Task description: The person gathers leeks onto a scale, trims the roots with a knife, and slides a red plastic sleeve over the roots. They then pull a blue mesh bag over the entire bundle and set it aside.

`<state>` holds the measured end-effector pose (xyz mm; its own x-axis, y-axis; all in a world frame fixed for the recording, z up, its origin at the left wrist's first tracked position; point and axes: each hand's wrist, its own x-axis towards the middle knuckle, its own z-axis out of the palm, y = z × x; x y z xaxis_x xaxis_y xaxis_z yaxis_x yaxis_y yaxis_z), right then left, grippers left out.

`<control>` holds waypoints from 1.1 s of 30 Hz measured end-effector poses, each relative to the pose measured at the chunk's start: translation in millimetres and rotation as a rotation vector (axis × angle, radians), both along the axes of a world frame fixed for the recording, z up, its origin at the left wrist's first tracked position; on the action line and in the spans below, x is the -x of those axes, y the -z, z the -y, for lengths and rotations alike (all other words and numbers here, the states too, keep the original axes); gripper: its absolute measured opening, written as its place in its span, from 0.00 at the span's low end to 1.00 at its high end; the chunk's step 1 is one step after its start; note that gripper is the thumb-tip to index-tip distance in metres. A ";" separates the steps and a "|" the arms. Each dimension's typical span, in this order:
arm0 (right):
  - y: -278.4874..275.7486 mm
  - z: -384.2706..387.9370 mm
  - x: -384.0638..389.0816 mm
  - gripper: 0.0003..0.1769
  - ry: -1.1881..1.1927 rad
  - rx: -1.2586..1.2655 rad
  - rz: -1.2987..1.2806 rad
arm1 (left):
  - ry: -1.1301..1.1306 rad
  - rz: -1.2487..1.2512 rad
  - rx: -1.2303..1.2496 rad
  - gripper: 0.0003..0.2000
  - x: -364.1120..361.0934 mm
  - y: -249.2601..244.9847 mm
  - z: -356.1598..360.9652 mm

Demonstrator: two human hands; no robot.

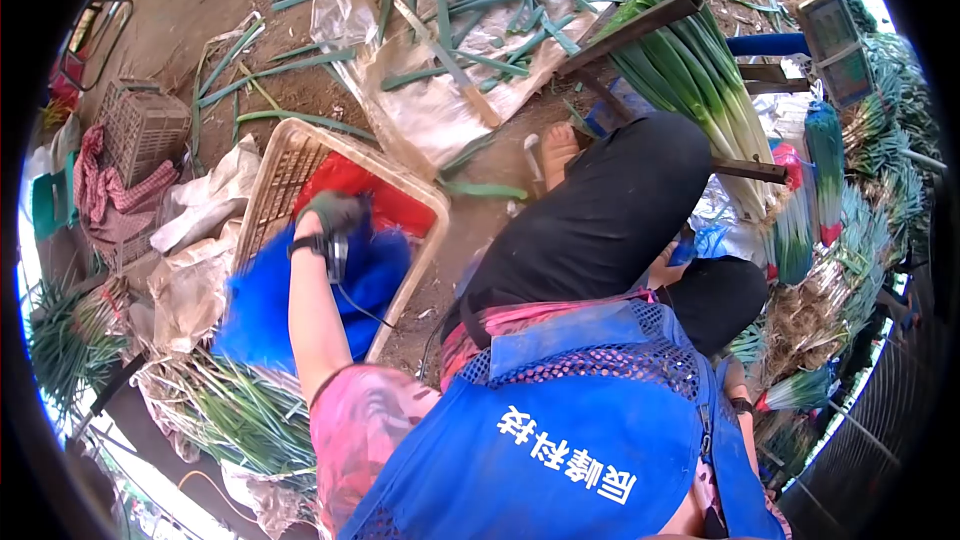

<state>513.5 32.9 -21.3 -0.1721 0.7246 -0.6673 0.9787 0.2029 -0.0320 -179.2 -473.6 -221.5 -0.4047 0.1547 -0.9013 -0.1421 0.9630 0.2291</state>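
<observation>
My left hand (335,212), in a dark glove with a device strapped at the wrist, reaches into a tan plastic crate (437,202). It is at the edge of a bundle of blue material (290,290), which hangs over the crate's near side. Red plastic (385,198) lies just beyond the fingers, which are blurred, so their grip does not show. My right hand (735,376) is low by my right knee, with a dark band at the wrist; my vest and leg hide most of it and its fingers.
Cut green leaves lie on a white sheet (440,110). Long leeks (690,70) rest on a metal frame (640,30) by my knee. Tied bundles (825,170) are heaped at the right. Leafy stalks (230,410) and a brown crate (145,125) stand at the left.
</observation>
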 end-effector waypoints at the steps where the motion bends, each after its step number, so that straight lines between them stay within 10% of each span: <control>1: -15.6 11.1 22.1 0.17 0.172 -0.001 -0.073 | -0.064 -0.253 -0.092 0.13 13.1 38.5 3.7; 6: -51.5 42.3 57.3 0.18 0.195 -0.041 0.088 | 0.113 -0.480 0.279 0.22 56.4 95.1 -6.7; 23: -90.1 58.8 56.1 0.22 0.490 0.005 0.042 | 0.489 -0.455 0.275 0.16 19.6 175.3 -22.2; 30: -62.6 58.9 71.8 0.18 0.438 0.033 0.110 | 0.612 -0.560 -0.066 0.13 -77.1 178.1 -35.6; 33: -45.3 51.2 64.1 0.18 0.411 0.067 0.058 | 0.600 -0.366 -0.144 0.13 -68.3 63.5 -47.2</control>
<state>449.4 -18.3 24.0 0.1616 0.6795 -0.7157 0.9783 -0.2057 0.0256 -110.8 -426.4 -285.0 -0.4850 0.5529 -0.6775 0.5130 0.8073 0.2917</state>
